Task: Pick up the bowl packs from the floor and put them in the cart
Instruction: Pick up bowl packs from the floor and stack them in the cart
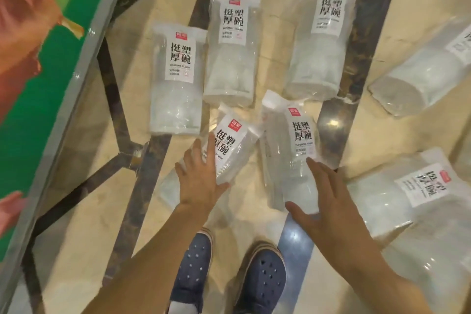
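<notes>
Several clear plastic bowl packs with white labels lie on the floor. My left hand point(201, 176) is wrapped over the lower part of a tilted pack point(229, 140), fingers on its left side and thumb on its right. My right hand point(328, 201) grips the bottom end of a neighbouring pack point(293, 145), thumb under its base and fingers along its right edge. Three more packs lie in a row beyond: one point(175, 79) at the left, one point(232, 43) in the middle and one point(318, 43) at the right. The cart is not in view.
Two further packs lie at the right, one point(423, 69) farther off and one point(397, 194) nearer. A green and red panel with a metal frame point(76, 84) runs along the left. My blue clogs point(262, 280) stand on the beige floor with dark stripes point(356, 58).
</notes>
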A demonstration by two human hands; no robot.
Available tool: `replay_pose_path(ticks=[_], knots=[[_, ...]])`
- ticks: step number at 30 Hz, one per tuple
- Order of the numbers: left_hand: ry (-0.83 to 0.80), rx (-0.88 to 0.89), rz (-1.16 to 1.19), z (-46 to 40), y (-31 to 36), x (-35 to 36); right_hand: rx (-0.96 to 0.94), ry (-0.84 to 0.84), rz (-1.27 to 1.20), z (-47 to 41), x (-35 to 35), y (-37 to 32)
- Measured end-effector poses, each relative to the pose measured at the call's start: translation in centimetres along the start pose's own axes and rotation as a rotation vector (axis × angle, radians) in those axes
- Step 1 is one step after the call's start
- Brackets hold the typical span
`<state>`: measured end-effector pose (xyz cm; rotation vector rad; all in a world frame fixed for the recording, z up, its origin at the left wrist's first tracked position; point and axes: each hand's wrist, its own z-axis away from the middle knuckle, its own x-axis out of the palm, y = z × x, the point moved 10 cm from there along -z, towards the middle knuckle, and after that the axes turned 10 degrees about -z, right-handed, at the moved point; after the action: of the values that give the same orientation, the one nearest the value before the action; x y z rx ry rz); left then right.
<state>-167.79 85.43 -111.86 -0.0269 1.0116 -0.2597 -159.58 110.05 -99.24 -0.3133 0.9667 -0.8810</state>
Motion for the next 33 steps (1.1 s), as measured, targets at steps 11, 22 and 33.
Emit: replay_pose_path(ticks=[11, 22, 33], knots=[[-0.081, -0.126, 0.281, 5.1, -6.2, -5.1, 0.250, 0.096, -0.023, -4.4, -2.0, 3.7], [-0.114, -0.134, 0.444, 5.1, -7.9, -1.0, 0.347, 0.169, 0.105, -9.9, 6.2, 6.6], [-0.090, -0.112, 0.585, 5.8, -5.8, -4.2, 0.318, 0.215, 0.134, -8.3, 4.1, 4.3]])
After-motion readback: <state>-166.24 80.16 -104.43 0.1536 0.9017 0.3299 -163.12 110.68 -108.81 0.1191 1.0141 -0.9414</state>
